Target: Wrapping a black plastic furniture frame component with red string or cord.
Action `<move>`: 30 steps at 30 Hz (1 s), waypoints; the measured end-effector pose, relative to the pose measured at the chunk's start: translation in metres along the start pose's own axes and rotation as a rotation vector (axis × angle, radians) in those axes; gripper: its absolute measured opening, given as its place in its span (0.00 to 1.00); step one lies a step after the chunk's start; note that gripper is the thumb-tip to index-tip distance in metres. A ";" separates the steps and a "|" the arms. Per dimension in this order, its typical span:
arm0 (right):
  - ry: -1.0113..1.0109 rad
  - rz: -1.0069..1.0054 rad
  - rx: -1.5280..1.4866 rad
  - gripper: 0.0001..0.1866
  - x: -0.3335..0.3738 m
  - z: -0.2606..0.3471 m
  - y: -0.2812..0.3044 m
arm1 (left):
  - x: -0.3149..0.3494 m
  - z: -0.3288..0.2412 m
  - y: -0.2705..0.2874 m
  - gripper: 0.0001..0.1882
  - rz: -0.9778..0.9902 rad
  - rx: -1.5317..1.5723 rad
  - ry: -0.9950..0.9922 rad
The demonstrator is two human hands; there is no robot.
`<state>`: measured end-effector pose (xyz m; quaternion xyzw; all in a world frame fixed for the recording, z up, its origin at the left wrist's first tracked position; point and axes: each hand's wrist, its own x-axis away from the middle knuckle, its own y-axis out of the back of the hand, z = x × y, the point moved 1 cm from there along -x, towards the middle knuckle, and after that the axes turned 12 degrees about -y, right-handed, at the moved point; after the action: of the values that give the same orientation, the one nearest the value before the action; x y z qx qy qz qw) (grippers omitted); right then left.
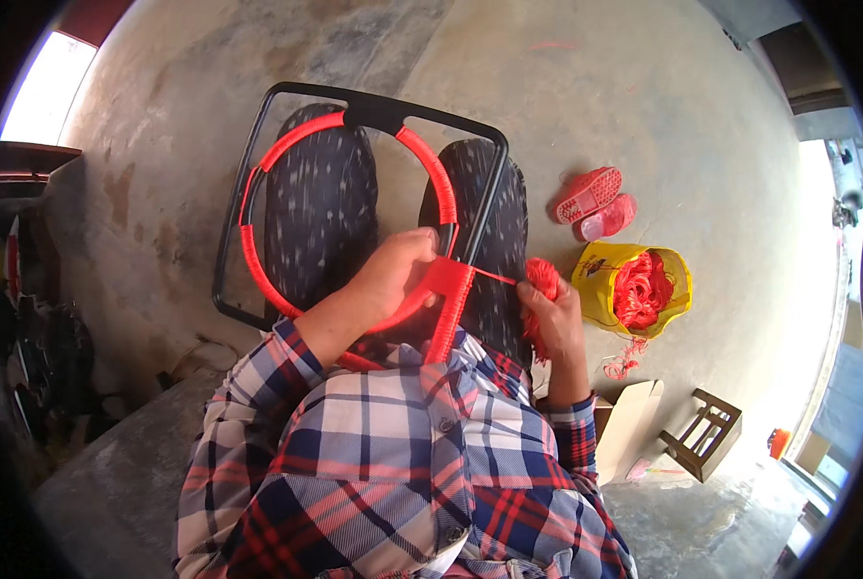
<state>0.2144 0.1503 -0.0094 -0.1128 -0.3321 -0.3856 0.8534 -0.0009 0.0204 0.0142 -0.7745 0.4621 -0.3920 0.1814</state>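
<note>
A black rectangular frame (499, 188) with a ring inside it rests across my lap. Red cord is wound around most of the ring (431, 169) and along part of the frame's near right side; dark bare patches show between the windings. My left hand (402, 273) is closed around the ring's right side, close to the wrapped corner. Off to the right, my right hand (555, 318) grips a bundle of red cord (542, 280). A taut strand runs from that hand to the wrapped part of the frame.
A yellow bucket-like bag (600, 280) holding a tangle of red cord (642, 291) stands on the floor at right. Beyond it lie red shoes (590, 196). Nearer are an open cardboard box (634, 425) and a small wooden stool (706, 434). Dark clutter fills the left edge.
</note>
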 end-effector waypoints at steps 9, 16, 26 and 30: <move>0.676 -0.116 0.684 0.18 -0.002 0.105 -0.036 | 0.001 -0.001 -0.011 0.16 -0.139 -0.267 -0.488; 1.053 -0.343 0.723 0.23 -0.022 0.093 -0.065 | 0.000 -0.002 0.006 0.18 -0.179 -0.360 -0.434; 0.901 -0.200 0.816 0.18 -0.022 0.044 -0.063 | 0.000 -0.002 0.002 0.18 0.001 -0.100 -0.127; 0.730 -0.029 0.101 0.15 -0.019 0.036 -0.022 | 0.000 -0.004 0.001 0.10 -0.069 -0.070 -0.047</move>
<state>0.1715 0.1624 0.0034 0.0791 -0.0260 -0.3956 0.9146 -0.0047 0.0207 0.0161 -0.8049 0.4442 -0.3633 0.1511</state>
